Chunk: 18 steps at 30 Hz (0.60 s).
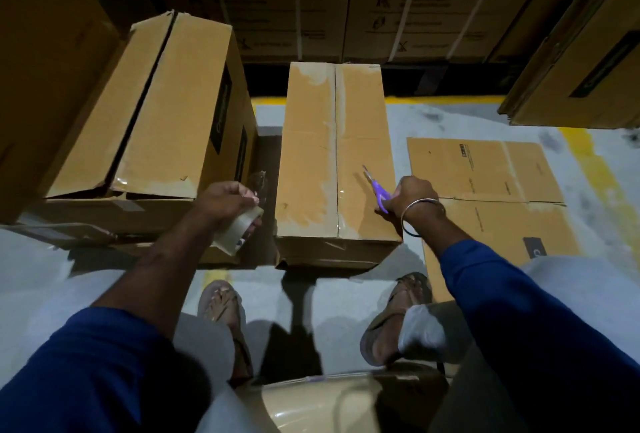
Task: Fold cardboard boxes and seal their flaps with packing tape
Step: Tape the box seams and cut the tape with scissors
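A closed cardboard box (311, 155) stands on the floor in front of me, with clear tape running along its centre seam. My left hand (227, 198) grips a roll of clear packing tape (239, 228) just left of the box's near corner, a loose tape end sticking up from it. My right hand (412, 195) holds purple-handled scissors (377, 190) over the box's right near edge, blades pointing away from me. A larger box (166, 110) with a dark open seam sits on another box at the left.
A flattened cardboard sheet (485, 176) lies on the floor at the right. Stacked cartons (346, 2) form a wall behind, with more at far right (588, 61). My sandalled feet (221, 308) stand on grey floor with yellow lines. A beige stool (329, 405) is below me.
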Each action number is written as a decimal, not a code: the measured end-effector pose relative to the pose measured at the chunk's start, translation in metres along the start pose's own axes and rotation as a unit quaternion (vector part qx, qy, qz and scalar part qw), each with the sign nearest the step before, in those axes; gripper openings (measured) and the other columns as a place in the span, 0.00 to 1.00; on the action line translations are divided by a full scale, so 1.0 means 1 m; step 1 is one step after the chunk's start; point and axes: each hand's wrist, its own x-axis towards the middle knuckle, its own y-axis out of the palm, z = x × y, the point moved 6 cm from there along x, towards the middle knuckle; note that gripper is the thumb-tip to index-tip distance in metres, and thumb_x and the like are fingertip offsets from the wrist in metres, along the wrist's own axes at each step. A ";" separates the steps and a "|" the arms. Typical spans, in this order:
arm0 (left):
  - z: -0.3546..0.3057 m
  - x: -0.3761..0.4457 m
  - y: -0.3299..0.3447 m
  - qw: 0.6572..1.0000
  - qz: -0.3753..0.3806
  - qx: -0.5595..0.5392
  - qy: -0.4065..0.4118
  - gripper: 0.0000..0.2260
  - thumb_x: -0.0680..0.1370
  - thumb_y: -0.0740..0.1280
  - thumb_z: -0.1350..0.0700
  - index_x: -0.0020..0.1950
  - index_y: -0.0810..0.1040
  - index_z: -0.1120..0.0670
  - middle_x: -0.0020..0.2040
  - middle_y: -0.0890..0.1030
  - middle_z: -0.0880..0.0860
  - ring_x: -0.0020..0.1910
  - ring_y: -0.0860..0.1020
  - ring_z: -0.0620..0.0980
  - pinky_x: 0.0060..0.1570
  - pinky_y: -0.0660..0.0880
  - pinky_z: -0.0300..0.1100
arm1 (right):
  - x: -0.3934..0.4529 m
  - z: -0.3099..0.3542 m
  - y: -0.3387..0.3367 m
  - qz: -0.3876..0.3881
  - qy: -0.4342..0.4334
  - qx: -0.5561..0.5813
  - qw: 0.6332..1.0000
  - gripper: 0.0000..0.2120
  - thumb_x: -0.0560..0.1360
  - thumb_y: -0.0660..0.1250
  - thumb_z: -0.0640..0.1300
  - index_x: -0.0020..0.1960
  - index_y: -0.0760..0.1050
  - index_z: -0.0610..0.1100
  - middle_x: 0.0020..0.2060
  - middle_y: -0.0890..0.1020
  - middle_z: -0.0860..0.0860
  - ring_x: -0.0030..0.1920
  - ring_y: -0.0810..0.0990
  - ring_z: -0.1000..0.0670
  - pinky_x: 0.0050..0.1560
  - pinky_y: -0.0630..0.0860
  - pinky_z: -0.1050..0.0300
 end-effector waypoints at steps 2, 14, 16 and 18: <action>0.008 0.003 0.004 1.000 -0.014 -0.018 0.001 0.05 0.82 0.69 0.56 0.53 0.80 0.57 0.45 0.86 0.62 0.40 0.83 0.59 0.49 0.81 0.58 | -0.001 0.007 0.009 -0.003 -0.010 -0.005 1.000 0.15 0.73 0.76 0.53 0.49 0.81 0.41 0.46 0.84 0.42 0.44 0.81 0.41 0.40 0.73 0.55; 0.023 0.027 0.030 0.997 -0.077 -0.018 -0.003 0.05 0.79 0.73 0.53 0.45 0.82 0.53 0.44 0.86 0.58 0.38 0.86 0.58 0.42 0.81 0.51 | -0.045 0.072 0.022 -0.036 -0.266 -0.022 0.963 0.04 0.78 0.65 0.49 0.46 0.77 0.51 0.44 0.79 0.52 0.44 0.78 0.47 0.42 0.74 0.52; 0.025 0.030 0.031 0.996 -0.084 -0.022 -0.008 0.05 0.78 0.73 0.53 0.46 0.82 0.54 0.45 0.86 0.59 0.39 0.86 0.59 0.42 0.83 0.53 | -0.058 0.080 0.043 0.028 -0.316 -0.026 0.948 0.09 0.75 0.70 0.55 0.46 0.73 0.53 0.44 0.76 0.56 0.45 0.78 0.48 0.41 0.72 0.52; 0.027 0.031 0.032 0.995 -0.092 -0.030 -0.013 0.05 0.78 0.74 0.53 0.46 0.82 0.54 0.46 0.86 0.59 0.41 0.87 0.59 0.43 0.84 0.54 | -0.062 0.078 0.060 0.053 -0.329 -0.053 0.941 0.16 0.73 0.73 0.59 0.48 0.68 0.53 0.44 0.74 0.57 0.44 0.76 0.48 0.39 0.69 0.52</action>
